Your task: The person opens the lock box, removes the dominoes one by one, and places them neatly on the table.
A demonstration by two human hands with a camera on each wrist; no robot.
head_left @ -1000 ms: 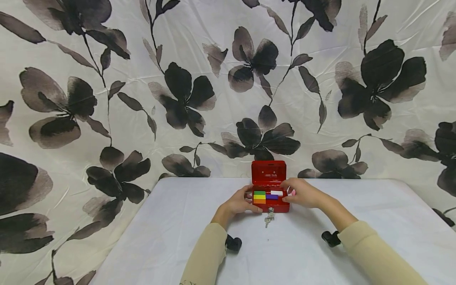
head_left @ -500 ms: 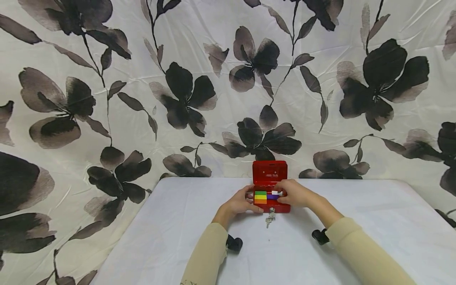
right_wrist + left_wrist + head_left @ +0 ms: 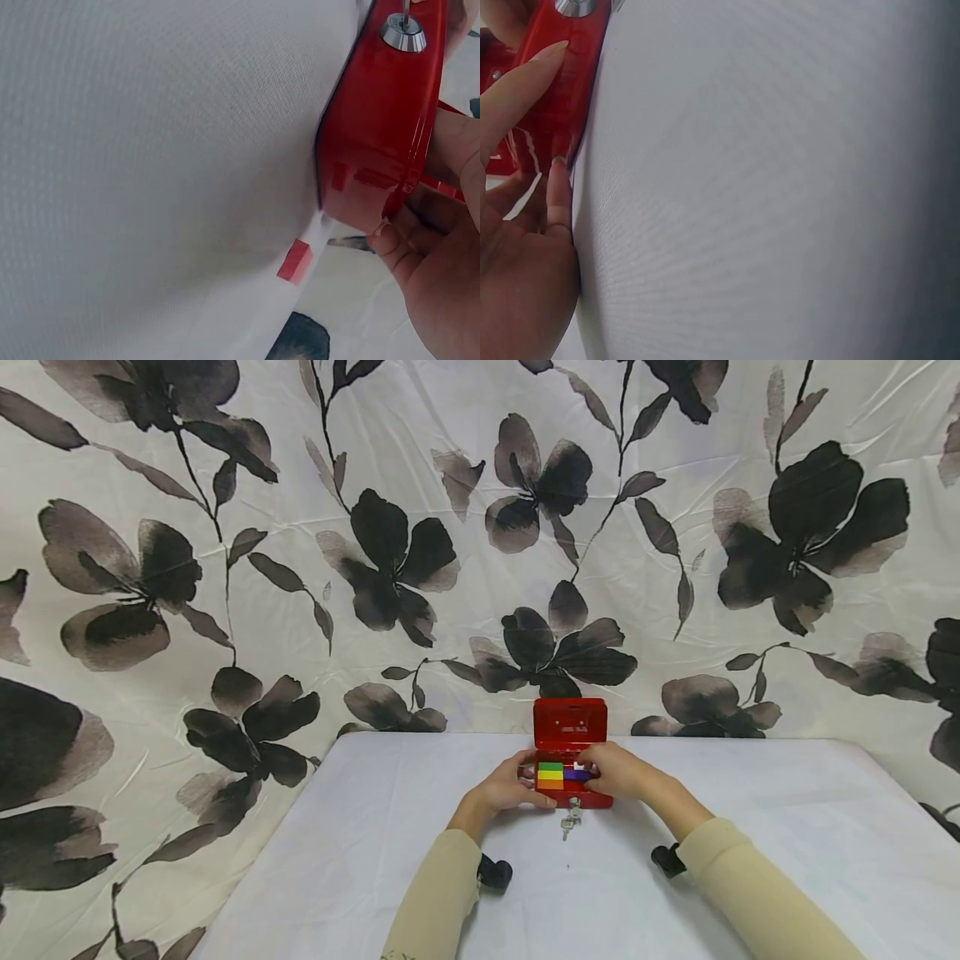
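A small red cash box (image 3: 570, 724) stands with its lid up in the head view. My left hand (image 3: 501, 785) grips its left end, thumb on the front wall and fingers along the side. Green (image 3: 550, 767), yellow (image 3: 550, 775) and orange (image 3: 550, 784) blocks lie in the left part of the box, a purple block (image 3: 572, 774) beside them. My right hand (image 3: 621, 771) reaches over the right end, partly covering a white block (image 3: 578, 767). Its little finger touches the end wall in the right wrist view. Whether it pinches a block is hidden.
Keys (image 3: 572, 820) hang from the lock (image 3: 404, 32) on the front. A pinkish-red block (image 3: 295, 262) rests on the white tablecloth (image 3: 570, 910) off the right end. Floral fabric (image 3: 442, 485) hangs behind the table. Black wrist cameras (image 3: 493, 872) sit on both arms.
My right hand has moved left over the box's right side, covering most of the white block. A pink patch seen by the fingers earlier is now hidden. The left hand keeps its grip.
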